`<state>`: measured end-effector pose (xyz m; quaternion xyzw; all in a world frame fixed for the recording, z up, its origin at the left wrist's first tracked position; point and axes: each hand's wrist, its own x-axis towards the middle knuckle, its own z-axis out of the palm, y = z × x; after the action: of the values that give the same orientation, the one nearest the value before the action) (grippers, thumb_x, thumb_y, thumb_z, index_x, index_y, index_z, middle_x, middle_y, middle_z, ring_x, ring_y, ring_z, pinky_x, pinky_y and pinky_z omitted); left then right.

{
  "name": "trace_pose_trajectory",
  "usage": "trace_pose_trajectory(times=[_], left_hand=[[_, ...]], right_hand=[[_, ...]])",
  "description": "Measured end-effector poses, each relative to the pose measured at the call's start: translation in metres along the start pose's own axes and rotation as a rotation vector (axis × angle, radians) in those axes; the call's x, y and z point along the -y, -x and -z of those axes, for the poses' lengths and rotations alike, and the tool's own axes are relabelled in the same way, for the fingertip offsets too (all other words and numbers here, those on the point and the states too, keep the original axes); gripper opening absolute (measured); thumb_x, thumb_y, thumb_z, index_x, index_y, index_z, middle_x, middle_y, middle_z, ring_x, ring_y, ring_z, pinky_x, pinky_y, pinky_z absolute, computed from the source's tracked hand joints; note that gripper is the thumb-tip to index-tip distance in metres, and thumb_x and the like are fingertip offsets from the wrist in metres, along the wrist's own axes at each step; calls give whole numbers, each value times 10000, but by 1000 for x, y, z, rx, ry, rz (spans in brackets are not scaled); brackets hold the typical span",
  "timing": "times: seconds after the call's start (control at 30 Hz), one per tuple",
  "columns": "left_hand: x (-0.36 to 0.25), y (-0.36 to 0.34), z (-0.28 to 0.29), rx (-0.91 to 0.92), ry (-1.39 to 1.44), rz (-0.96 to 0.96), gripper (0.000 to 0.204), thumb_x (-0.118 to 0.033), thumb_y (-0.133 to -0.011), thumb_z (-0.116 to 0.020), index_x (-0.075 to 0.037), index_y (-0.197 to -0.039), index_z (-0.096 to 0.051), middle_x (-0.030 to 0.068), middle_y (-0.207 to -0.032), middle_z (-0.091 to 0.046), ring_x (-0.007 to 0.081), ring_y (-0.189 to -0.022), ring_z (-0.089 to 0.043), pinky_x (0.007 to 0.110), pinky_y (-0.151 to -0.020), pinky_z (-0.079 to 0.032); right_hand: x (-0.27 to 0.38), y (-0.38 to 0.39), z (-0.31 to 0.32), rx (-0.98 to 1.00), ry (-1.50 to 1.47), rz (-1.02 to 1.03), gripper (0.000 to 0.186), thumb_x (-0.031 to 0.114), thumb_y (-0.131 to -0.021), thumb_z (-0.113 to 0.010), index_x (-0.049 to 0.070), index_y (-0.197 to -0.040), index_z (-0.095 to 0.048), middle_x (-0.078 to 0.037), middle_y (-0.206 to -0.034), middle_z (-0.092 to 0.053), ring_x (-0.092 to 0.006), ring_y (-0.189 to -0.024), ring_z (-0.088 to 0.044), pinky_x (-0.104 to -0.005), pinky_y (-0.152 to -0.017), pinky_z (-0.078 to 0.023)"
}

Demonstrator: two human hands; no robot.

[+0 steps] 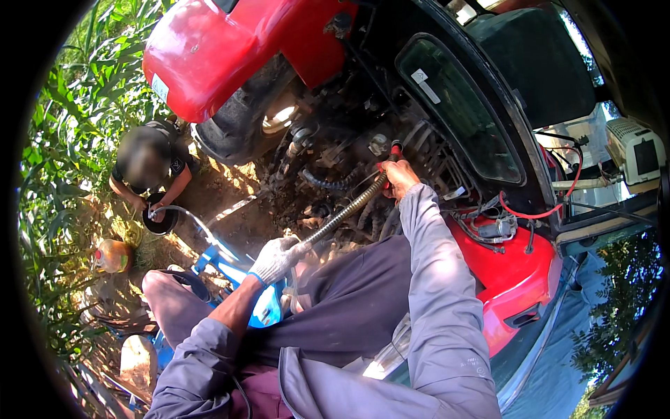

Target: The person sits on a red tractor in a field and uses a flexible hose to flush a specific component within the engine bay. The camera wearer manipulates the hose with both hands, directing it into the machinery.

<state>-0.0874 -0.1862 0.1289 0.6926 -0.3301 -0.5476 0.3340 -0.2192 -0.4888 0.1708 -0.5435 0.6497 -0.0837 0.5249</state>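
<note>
My left hand (276,260) wears a white knit glove and is closed on the lower part of a ribbed metallic flexible hose (342,218). The hose runs up and to the right to a red handle (395,152), which my bare right hand (399,179) grips. The handle's tip is beside a small metal fitting (379,144) among dark, dirty machinery on a red tractor (216,49). Whether the tip touches the fitting, I cannot tell. A clear tube (293,283) hangs below my left hand.
At left a co-worker (143,157) crouches by corn plants, holding a black container (159,218) with a pale hose. A plastic jug (114,256) sits below them. A blue metal frame (227,269) is under my legs. The cab window (460,112) and a red wire (530,209) are at right.
</note>
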Motion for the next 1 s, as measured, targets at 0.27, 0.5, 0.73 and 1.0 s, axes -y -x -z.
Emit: trace_pose_trajectory(times=[0.27,0.5,0.73,1.0], left_hand=[[4,0,1,-24,-73,-13,450,-456,-881,-543,-44,-973,-698,168,-811,-664,271,-763,-646,381,-716,-481],[3,-3,-2,-12,-9,-2,444,-456,-879,-551,-50,-958,-712,150,-756,-645,245,-722,-630,383,-686,-477],[13,-2,-6,-57,-3,-108,557,-525,-879,-558,23,-905,-650,129,-652,-573,183,-602,-541,367,-587,-440],[5,-2,-3,-23,-34,-18,446,-459,-876,-540,-50,-945,-705,162,-774,-645,259,-732,-628,385,-694,-470]], right_hand=[[0,-1,-2,-13,38,-8,185,248,-905,-525,99,-1010,-557,-47,-783,-611,-167,-641,-581,-354,-531,-437],[-3,-12,9,49,58,-12,240,231,-871,-535,67,-1038,-483,-63,-808,-586,-213,-685,-632,-410,-543,-498],[-2,-7,3,11,92,2,194,267,-901,-528,99,-991,-567,-40,-790,-613,-171,-682,-596,-395,-621,-462],[-1,2,3,16,60,11,181,263,-902,-531,98,-967,-568,-42,-773,-615,-154,-642,-566,-357,-584,-455]])
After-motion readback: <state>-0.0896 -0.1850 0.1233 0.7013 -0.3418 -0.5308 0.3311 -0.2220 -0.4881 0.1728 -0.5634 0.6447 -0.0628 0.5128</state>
